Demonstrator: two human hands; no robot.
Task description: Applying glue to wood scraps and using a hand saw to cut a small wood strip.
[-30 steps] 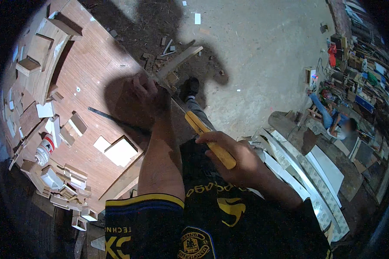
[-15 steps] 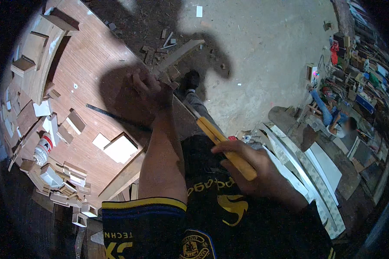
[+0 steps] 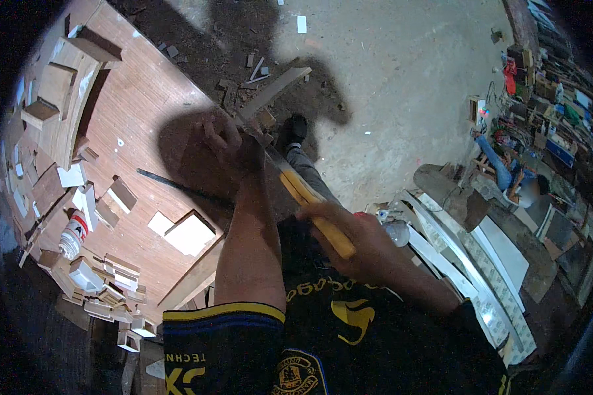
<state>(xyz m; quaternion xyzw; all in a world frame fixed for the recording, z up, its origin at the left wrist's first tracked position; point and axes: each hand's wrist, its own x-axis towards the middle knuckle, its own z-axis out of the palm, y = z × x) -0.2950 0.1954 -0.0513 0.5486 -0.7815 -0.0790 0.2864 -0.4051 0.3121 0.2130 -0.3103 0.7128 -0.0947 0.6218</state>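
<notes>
In my right hand [image 3: 352, 240] is a tool with a long yellow handle [image 3: 298, 189]; my fingers are wrapped round its lower part. From the handle a narrow metal part runs up and left toward the workbench edge, and shadow hides the kind of tool. My left hand [image 3: 234, 150] rests at that edge with bent fingers, beside the metal end. What lies beneath its fingers is too dark to make out. Just beyond it, a long wooden strip [image 3: 277, 91] points away to the right. A dark, thin bar [image 3: 171, 182] lies on the workbench [image 3: 145, 85] left of my forearm.
White-faced wooden blocks [image 3: 190, 234], a clear bottle with a red-and-white label [image 3: 74, 234] and several small box pieces [image 3: 128, 340] lie on the left. Wood scraps [image 3: 257, 69] litter the floor. Long white boards [image 3: 471, 276] stand at right, near another person [image 3: 504, 174] sitting low.
My right hand has moved left and slightly up, bringing the yellow-handled tool closer to my left hand. The left hand stays at the workbench edge.
</notes>
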